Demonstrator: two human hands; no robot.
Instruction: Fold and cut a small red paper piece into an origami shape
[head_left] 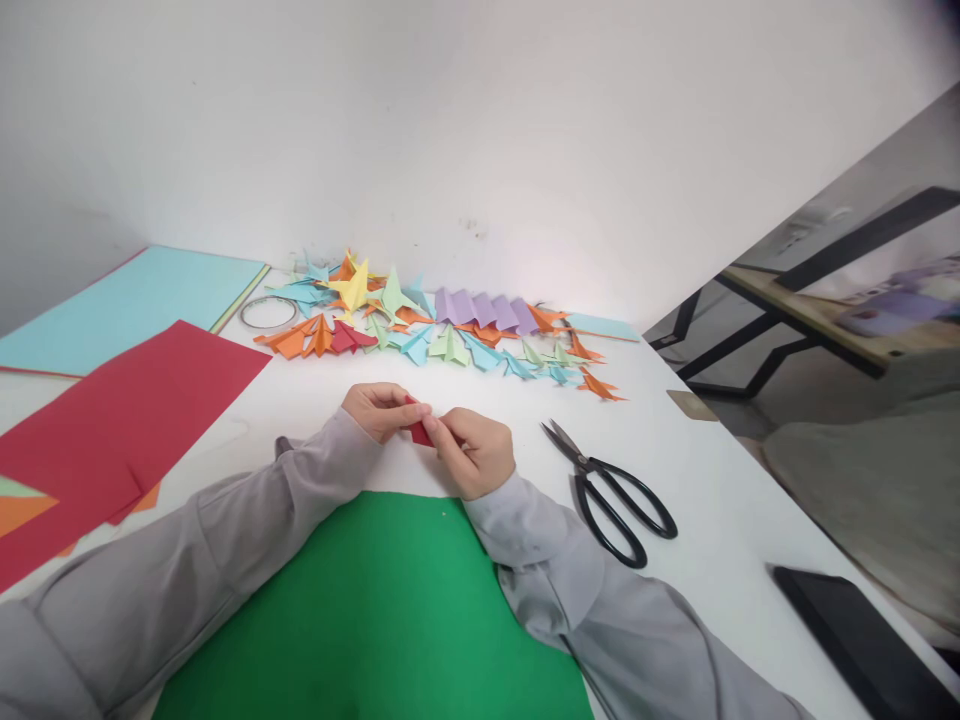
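Observation:
A small piece of red paper (421, 434) is pinched between my two hands, just beyond the far edge of a green sheet (375, 600). My left hand (381, 410) grips its upper left part with thumb and fingertips. On the other side, my right hand (476, 450) holds it between thumb and curled forefinger. Much of the paper is covered by my fingers, so its folded shape cannot be made out. Black-handled scissors (611, 490) lie to the right of my right hand, blades pointing away and slightly parted.
Along the wall lie many folded paper pieces (450, 345) in several colours, with a pleated purple paper (484, 310) among them. Large red paper (142, 420) and light blue sheets (135, 300) are at left, near a wire ring (268, 312). A black tablet-like object (855, 630) sits at the right edge.

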